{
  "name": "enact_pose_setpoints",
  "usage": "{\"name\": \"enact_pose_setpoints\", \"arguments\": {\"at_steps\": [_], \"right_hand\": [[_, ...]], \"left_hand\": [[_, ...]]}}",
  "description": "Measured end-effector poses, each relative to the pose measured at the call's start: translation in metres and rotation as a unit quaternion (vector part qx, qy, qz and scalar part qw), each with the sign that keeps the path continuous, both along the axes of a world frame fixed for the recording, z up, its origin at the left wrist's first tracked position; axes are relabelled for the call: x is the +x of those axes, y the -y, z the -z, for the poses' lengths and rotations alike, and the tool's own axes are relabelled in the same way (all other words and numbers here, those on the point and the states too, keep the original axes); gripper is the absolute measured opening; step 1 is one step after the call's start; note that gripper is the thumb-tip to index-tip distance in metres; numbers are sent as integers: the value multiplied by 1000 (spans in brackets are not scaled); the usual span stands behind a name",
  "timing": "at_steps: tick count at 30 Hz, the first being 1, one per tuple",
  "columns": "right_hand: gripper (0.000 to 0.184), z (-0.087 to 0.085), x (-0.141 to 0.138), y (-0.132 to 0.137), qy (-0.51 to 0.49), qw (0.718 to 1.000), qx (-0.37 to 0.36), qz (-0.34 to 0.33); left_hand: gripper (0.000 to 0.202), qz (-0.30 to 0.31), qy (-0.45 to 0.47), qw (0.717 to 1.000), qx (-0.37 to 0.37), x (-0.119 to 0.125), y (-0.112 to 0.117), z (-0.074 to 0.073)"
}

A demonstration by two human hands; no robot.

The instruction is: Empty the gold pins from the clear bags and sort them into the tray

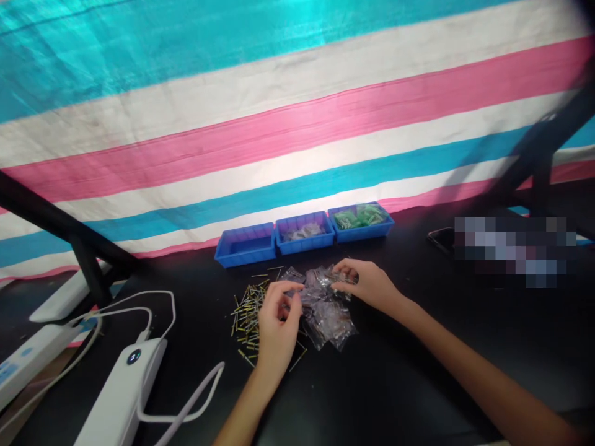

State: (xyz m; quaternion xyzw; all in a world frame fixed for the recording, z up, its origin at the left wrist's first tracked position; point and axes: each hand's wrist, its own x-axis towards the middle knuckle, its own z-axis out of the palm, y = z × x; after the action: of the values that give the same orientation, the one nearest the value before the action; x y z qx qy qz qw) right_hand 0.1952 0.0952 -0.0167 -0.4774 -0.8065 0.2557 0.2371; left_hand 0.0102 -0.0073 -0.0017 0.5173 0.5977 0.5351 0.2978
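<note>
A heap of small clear plastic bags (325, 310) lies on the black table (418, 371), with a scatter of thin metal pins (248, 313) to its left. My left hand (276, 322) hovers over the left edge of the heap, fingers curled and pinched together near the pins; what they hold is too small to name. My right hand (367, 285) rests on the far right of the heap, its fingers curled onto one of the clear bags.
Three blue trays stand at the table's back: an empty-looking one (245, 244), one (304, 232) with clear bags, one (361, 220) with green pieces. A white power bank (123, 390) with cables and a white power strip (28, 362) lie left. A phone (441, 238) lies right.
</note>
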Motion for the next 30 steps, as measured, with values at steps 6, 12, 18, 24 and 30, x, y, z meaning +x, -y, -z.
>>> {"name": "enact_pose_setpoints", "arguments": {"at_steps": [6, 12, 18, 24, 30], "right_hand": [[28, -7, 6, -1, -86, 996, 1, 33], [25, -12, 6, 3, -176, 981, -44, 63], [28, -13, 1, 2, -324, 934, -111, 103], [22, -13, -15, 23, -359, 882, -290, -96], [10, -19, -16, 34, -310, 921, -189, -143]], "left_hand": [[13, -8, 10, 1000, 2, 2, 1, -2], [13, -5, 2, 1000, -6, 3, 3, -2], [20, 10, -8, 999, -38, 5, 0, -1], [22, 17, -15, 999, -49, 12, 3, 2], [8, 9, -111, 993, 48, 8, 6, 1]]}}
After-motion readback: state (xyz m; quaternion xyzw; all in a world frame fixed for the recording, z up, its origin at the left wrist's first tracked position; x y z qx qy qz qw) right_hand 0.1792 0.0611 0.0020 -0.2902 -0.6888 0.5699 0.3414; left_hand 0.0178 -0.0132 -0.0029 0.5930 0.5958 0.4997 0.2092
